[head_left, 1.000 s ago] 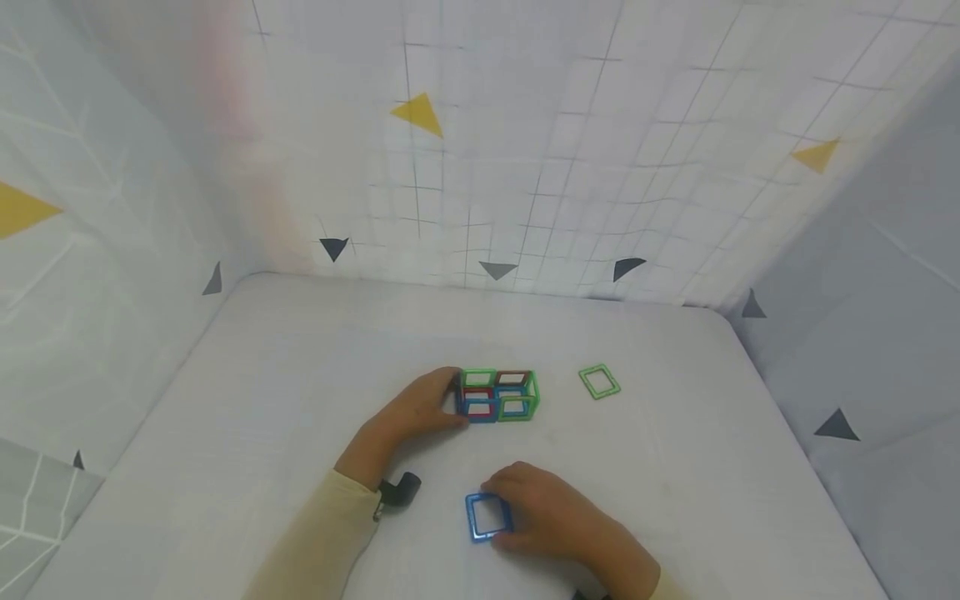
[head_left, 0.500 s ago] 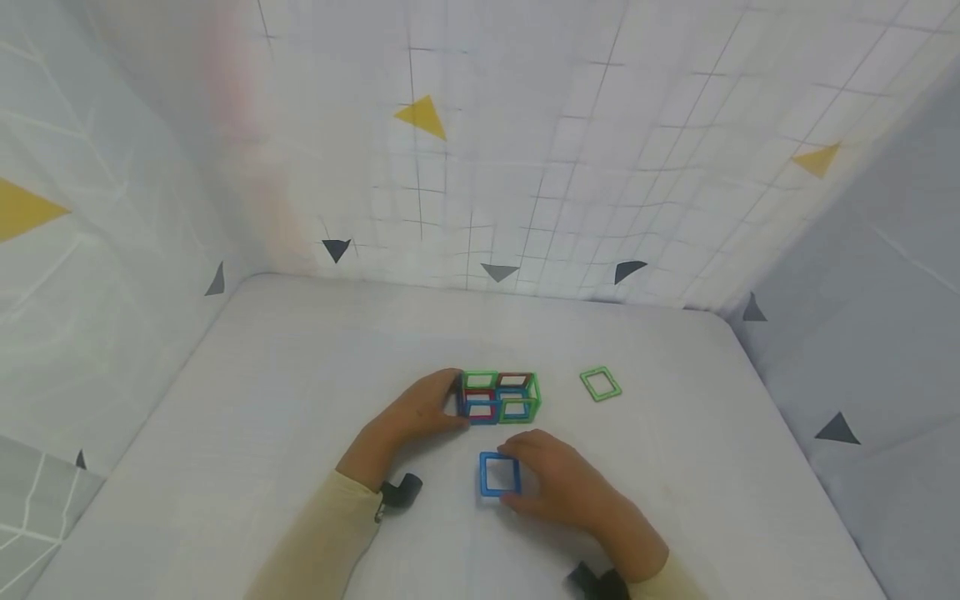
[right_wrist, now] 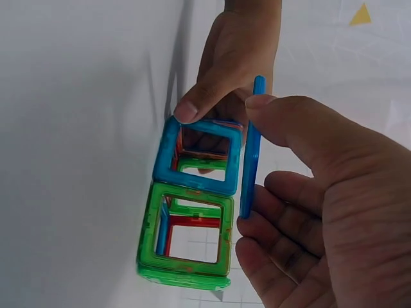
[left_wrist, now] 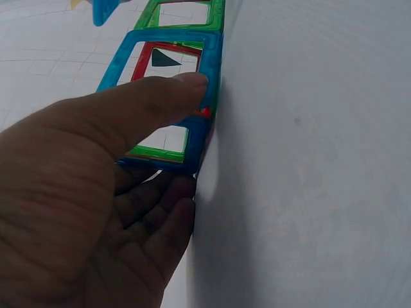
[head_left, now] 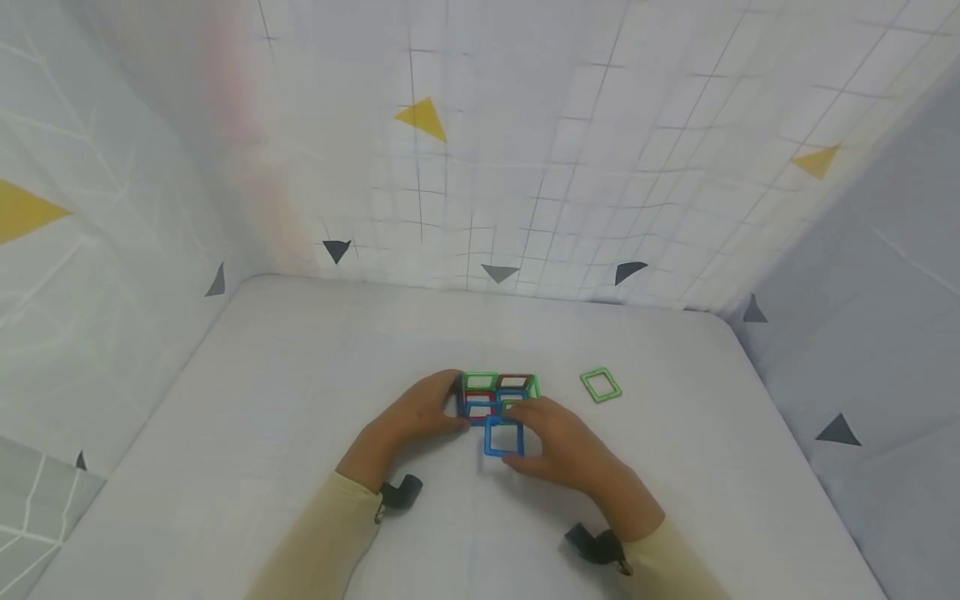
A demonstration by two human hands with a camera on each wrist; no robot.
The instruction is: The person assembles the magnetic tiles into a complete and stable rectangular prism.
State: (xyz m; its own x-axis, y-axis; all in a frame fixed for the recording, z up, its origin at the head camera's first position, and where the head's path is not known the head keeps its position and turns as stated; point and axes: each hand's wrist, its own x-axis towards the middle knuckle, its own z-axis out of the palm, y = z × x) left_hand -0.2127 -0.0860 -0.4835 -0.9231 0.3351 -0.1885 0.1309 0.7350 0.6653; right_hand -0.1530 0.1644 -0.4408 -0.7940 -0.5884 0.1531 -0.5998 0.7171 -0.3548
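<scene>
A low open-topped box of magnetic tiles [head_left: 482,404], two squares long, stands on the table in blue, green and red frames. My left hand [head_left: 420,408] grips its left end; in the left wrist view the thumb lies on a blue front frame [left_wrist: 205,61], with the other fingers partly hidden behind. My right hand [head_left: 566,446] pinches a blue square magnetic tile [head_left: 501,453] by opposite edges. In the right wrist view, that held tile [right_wrist: 251,160] appears edge-on beside the box's top opening, seemingly just apart from it. From the head, the right hand covers part of the box's right half.
A loose green square tile [head_left: 610,397] lies flat on the white table [head_left: 697,467], right of the box. A dark strap-on camera [head_left: 401,492] sits on the left wrist, another [head_left: 596,546] on the right. Pale fabric walls [head_left: 525,167] enclose the back and sides.
My right hand has carried the blue tile away from my body, from the near table area to the box's front edge. The left hand keeps its hold, and the box stays put.
</scene>
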